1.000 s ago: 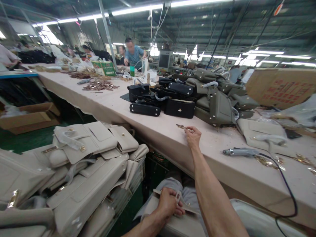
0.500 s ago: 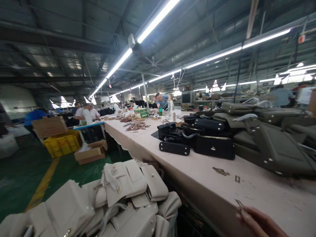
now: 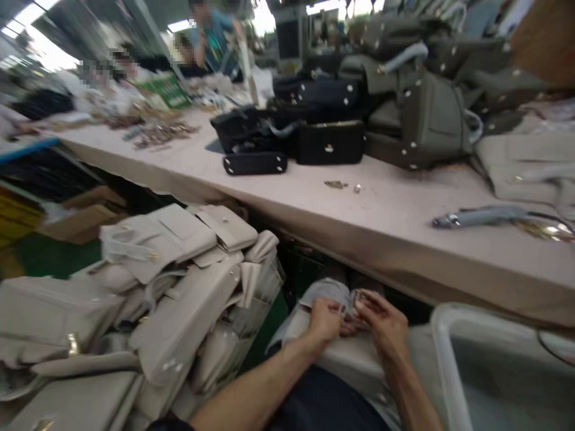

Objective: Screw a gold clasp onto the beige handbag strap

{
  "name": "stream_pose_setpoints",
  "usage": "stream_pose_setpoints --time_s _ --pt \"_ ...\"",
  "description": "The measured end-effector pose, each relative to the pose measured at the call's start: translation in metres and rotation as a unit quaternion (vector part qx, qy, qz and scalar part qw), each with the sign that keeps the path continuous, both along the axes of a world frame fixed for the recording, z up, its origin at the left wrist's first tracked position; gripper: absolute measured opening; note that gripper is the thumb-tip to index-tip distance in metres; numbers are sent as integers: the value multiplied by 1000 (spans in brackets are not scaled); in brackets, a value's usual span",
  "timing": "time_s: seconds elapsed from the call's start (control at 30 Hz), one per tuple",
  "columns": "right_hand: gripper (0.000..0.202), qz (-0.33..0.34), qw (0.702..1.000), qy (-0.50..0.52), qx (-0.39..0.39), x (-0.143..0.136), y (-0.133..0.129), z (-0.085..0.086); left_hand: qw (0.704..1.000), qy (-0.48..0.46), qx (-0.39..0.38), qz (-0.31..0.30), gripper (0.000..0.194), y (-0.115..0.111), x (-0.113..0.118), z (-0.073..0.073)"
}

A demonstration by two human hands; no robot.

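Note:
On my lap lies a beige handbag (image 3: pixel 298 324), partly hidden by my arms and hands. My left hand (image 3: pixel 324 322) is closed above it, its fingertips pinched together; what they grip is too blurred to make out. Close beside it, my right hand (image 3: pixel 385 320) pinches a small metal fitting (image 3: pixel 359 296) between thumb and fingers. The two sets of fingertips almost meet over the bag. A few similar metal fittings (image 3: pixel 335 184) lie on the table (image 3: pixel 287 200) in front of me.
Beige handbags (image 3: pixel 188 323) are heaped at my left. Black bags (image 3: pixel 330 143) and dark olive bags (image 3: pixel 431 120) are piled on the table. A grey-handled tool (image 3: pixel 487 216) lies near its right front. A white plastic bin (image 3: pixel 444 359) stands right of my lap. A co-worker (image 3: pixel 218 36) is beyond.
My view has tilted down and turned right. My right hand has gone from over the table to my lap with the metal fitting, and my left hand has come into view.

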State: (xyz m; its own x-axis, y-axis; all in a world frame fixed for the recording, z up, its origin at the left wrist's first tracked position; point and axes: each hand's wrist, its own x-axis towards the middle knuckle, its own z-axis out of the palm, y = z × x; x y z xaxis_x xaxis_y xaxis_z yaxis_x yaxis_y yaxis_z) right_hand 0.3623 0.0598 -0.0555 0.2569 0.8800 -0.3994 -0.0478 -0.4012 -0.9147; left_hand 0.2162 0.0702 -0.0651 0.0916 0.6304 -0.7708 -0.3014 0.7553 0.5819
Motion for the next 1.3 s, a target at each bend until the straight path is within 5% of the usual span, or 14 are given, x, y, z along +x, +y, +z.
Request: stream_pose_setpoints --time_s 0.17,0.5,0.8,1.3 --pt "50 -12 999 48 -16 2 7 -7 999 13 -5 -46 24 -5 3 -20" --pt "40 12 1000 23 10 2 6 -13 999 2 -11 -46 18 0 1 -8" --pt "41 64 995 38 -66 -3 4 -12 998 -11 33 -47 3 -3 -3 -5" --pt "29 69 995 -44 -48 -8 9 2 998 -30 29 -53 12 -3 -8 1"
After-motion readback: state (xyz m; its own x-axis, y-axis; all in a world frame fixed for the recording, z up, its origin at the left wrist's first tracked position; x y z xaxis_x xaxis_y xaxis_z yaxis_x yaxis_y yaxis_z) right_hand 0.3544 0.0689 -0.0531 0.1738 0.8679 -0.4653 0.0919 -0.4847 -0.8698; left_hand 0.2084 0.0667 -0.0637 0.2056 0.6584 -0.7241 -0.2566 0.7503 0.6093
